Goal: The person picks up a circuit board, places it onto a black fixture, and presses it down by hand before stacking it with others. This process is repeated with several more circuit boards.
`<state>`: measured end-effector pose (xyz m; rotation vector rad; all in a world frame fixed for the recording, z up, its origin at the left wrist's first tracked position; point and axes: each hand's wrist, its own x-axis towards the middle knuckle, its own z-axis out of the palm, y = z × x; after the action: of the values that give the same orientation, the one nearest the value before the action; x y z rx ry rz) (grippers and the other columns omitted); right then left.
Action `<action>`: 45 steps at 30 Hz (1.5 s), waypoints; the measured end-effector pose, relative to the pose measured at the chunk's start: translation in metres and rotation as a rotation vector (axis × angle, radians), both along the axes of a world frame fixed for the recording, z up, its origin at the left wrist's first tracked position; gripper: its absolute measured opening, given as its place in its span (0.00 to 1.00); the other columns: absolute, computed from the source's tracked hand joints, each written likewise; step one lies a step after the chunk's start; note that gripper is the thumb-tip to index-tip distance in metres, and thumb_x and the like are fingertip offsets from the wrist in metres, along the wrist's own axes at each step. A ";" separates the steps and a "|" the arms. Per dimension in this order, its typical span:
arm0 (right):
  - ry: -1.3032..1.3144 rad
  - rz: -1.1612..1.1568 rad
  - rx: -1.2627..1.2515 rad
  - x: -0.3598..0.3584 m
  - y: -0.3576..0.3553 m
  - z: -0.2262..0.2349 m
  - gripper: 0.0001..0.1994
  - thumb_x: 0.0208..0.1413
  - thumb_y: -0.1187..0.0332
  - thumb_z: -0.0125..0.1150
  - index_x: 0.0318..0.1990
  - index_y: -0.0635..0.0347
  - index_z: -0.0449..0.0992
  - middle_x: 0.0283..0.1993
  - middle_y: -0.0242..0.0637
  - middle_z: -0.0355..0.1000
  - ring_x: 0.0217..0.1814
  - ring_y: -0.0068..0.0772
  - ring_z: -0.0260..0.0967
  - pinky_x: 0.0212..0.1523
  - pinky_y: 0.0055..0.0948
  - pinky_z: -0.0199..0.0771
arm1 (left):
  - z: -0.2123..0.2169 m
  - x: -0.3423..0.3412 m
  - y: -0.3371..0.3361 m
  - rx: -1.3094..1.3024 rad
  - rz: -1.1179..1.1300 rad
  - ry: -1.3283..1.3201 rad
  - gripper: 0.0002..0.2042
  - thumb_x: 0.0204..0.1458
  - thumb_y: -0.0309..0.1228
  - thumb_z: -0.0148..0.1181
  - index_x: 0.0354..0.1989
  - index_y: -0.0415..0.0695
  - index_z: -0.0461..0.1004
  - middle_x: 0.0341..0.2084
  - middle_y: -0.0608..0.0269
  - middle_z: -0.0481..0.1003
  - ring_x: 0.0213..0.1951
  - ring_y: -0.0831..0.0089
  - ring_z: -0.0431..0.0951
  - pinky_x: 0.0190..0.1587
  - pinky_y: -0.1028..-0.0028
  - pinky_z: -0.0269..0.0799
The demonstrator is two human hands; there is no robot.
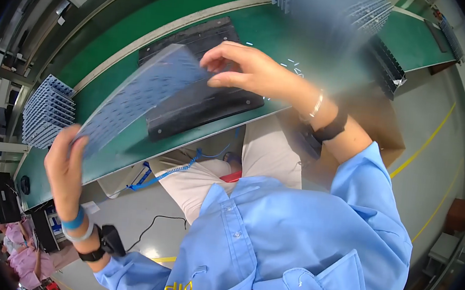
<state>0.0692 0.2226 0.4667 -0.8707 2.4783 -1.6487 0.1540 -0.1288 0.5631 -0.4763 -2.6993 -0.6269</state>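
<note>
In the head view, the left hand (66, 165) is grasping the left end of a translucent dimpled plastic tray (139, 94), which is slanting above a black plate (207, 120) on the green tabletop (115, 156); the right hand (253, 71) is curling at its other end, blur hiding whether it is touching. Probably light and flexible, the tray is inviting a hold by opposite edges.

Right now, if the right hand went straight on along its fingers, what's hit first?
The right hand would likely meet the right end of the blue panel, close ahead; blur and depth leave contact unclear.
</note>
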 end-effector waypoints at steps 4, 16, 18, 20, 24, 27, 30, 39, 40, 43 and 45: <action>0.243 0.103 0.386 -0.027 -0.034 -0.011 0.08 0.51 0.64 0.59 0.35 0.56 0.72 0.34 0.33 0.69 0.40 0.33 0.68 0.39 0.30 0.68 | -0.012 0.060 -0.067 0.108 0.254 0.001 0.06 0.53 0.21 0.53 0.38 0.33 0.70 0.30 0.62 0.72 0.31 0.79 0.67 0.37 0.81 0.64; 0.314 0.253 0.861 -0.022 0.029 -0.002 0.06 0.50 0.66 0.57 0.33 0.55 0.70 0.35 0.36 0.70 0.40 0.41 0.69 0.37 0.37 0.69 | -0.049 0.086 -0.078 0.285 0.318 -0.009 0.07 0.55 0.22 0.52 0.40 0.33 0.70 0.32 0.63 0.72 0.33 0.80 0.67 0.39 0.82 0.63; 0.334 0.172 1.032 -0.015 0.058 0.006 0.05 0.50 0.67 0.56 0.32 0.55 0.69 0.35 0.36 0.70 0.40 0.41 0.69 0.35 0.37 0.69 | -0.043 0.075 -0.076 0.261 0.322 0.002 0.07 0.55 0.22 0.52 0.40 0.33 0.70 0.32 0.63 0.72 0.33 0.80 0.67 0.39 0.82 0.63; 0.523 0.132 1.087 -0.005 0.103 0.006 0.08 0.51 0.67 0.57 0.39 0.54 0.71 0.37 0.37 0.70 0.40 0.38 0.70 0.36 0.33 0.71 | -0.034 0.061 -0.064 0.186 0.265 0.060 0.06 0.54 0.21 0.52 0.39 0.34 0.70 0.30 0.62 0.72 0.31 0.80 0.68 0.37 0.81 0.64; 0.192 -0.045 0.460 0.005 0.097 0.010 0.16 0.51 0.66 0.59 0.48 0.54 0.69 0.41 0.36 0.70 0.41 0.31 0.70 0.41 0.28 0.71 | -0.024 0.031 -0.028 0.073 0.168 0.052 0.06 0.51 0.20 0.55 0.37 0.35 0.71 0.27 0.60 0.72 0.28 0.75 0.69 0.33 0.79 0.65; -0.006 -0.083 0.224 0.012 0.052 0.030 0.22 0.52 0.65 0.60 0.55 0.55 0.66 0.44 0.35 0.70 0.43 0.27 0.69 0.44 0.25 0.70 | -0.023 0.002 0.014 0.055 -0.034 0.046 0.06 0.49 0.19 0.56 0.36 0.36 0.71 0.25 0.58 0.71 0.27 0.71 0.70 0.32 0.77 0.66; 0.051 -0.033 0.030 0.008 0.036 0.029 0.18 0.53 0.64 0.60 0.51 0.57 0.69 0.40 0.33 0.72 0.41 0.27 0.70 0.45 0.26 0.70 | -0.028 -0.024 0.054 0.025 -0.201 0.065 0.06 0.47 0.18 0.57 0.34 0.36 0.71 0.25 0.57 0.71 0.27 0.68 0.71 0.31 0.75 0.67; -0.320 -0.030 0.022 0.003 0.065 -0.014 0.12 0.57 0.65 0.55 0.47 0.58 0.72 0.38 0.26 0.70 0.34 0.18 0.65 0.35 0.19 0.69 | -0.041 -0.043 0.058 -0.093 -0.203 0.265 0.17 0.45 0.19 0.59 0.46 0.38 0.69 0.39 0.56 0.72 0.39 0.68 0.73 0.41 0.73 0.68; -0.311 -0.028 0.016 0.002 0.069 -0.016 0.12 0.57 0.65 0.55 0.47 0.58 0.72 0.38 0.26 0.70 0.33 0.18 0.64 0.34 0.20 0.69 | -0.046 -0.044 0.046 -0.065 -0.150 0.341 0.19 0.46 0.20 0.59 0.49 0.39 0.68 0.42 0.56 0.72 0.41 0.68 0.73 0.43 0.73 0.67; -0.303 -0.016 -0.010 -0.002 0.067 -0.014 0.12 0.57 0.65 0.55 0.46 0.59 0.72 0.38 0.27 0.71 0.32 0.18 0.64 0.33 0.20 0.69 | -0.078 -0.035 -0.003 0.609 0.054 -0.041 0.22 0.48 0.24 0.60 0.54 0.38 0.65 0.48 0.58 0.68 0.46 0.72 0.70 0.48 0.75 0.65; -0.304 -0.011 -0.038 -0.007 0.062 -0.010 0.12 0.57 0.64 0.56 0.46 0.59 0.73 0.39 0.28 0.71 0.31 0.18 0.64 0.34 0.20 0.69 | -0.110 -0.033 -0.025 0.679 0.059 -0.106 0.21 0.50 0.25 0.59 0.54 0.38 0.65 0.47 0.58 0.69 0.46 0.73 0.70 0.48 0.75 0.65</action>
<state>0.0625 0.2843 0.4568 -0.5599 2.2565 -1.6913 0.1213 -0.1536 0.4535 -0.1819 -2.3657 -1.4972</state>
